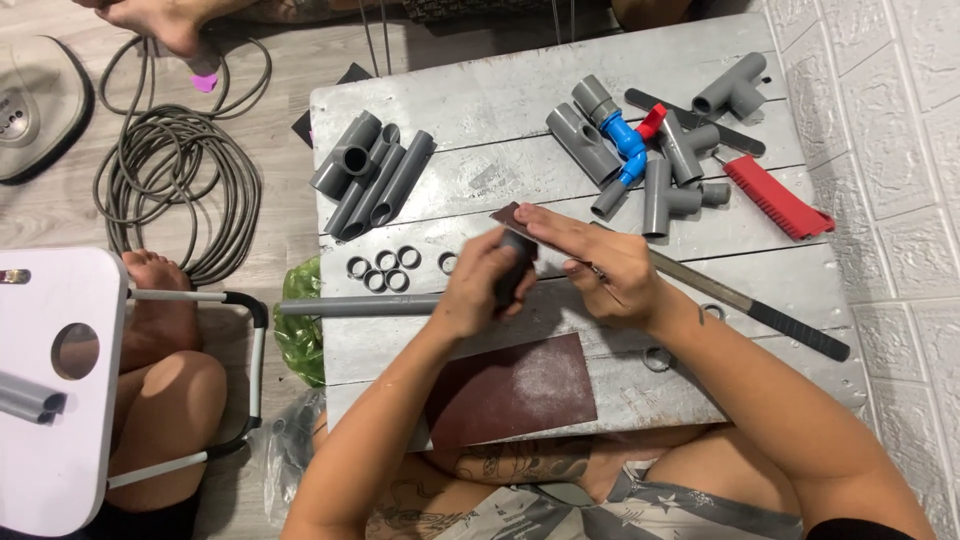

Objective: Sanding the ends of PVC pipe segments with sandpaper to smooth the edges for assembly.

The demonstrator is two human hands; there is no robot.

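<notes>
A short dark grey plastic pipe piece [516,266] is gripped in the left hand [480,290], the fingers wrapped round it, so that its upper end is offered to the right hand [598,268]. A small strip of reddish-brown sandpaper [512,214] is pinched between the right fingers and laid against that end; it appears to be held flat there so the rim can be rubbed. Both are held just above the middle of the grey-painted wooden board [480,110].

A larger sheet of brown sandpaper [515,388] is spread at the board's near edge, within reach. A long grey pipe [355,306] lies along the left side, with small cut grey rings [382,270] grouped just beyond it and a bundle of short grey pipes [372,172] towards the far left corner. Grey tee fittings [672,170] and a blue valve with a red handle [628,140] are gathered at the far right. A red-handled saw [775,198] lies near the right edge, and a black-handled file [760,312] runs under the right wrist.
</notes>
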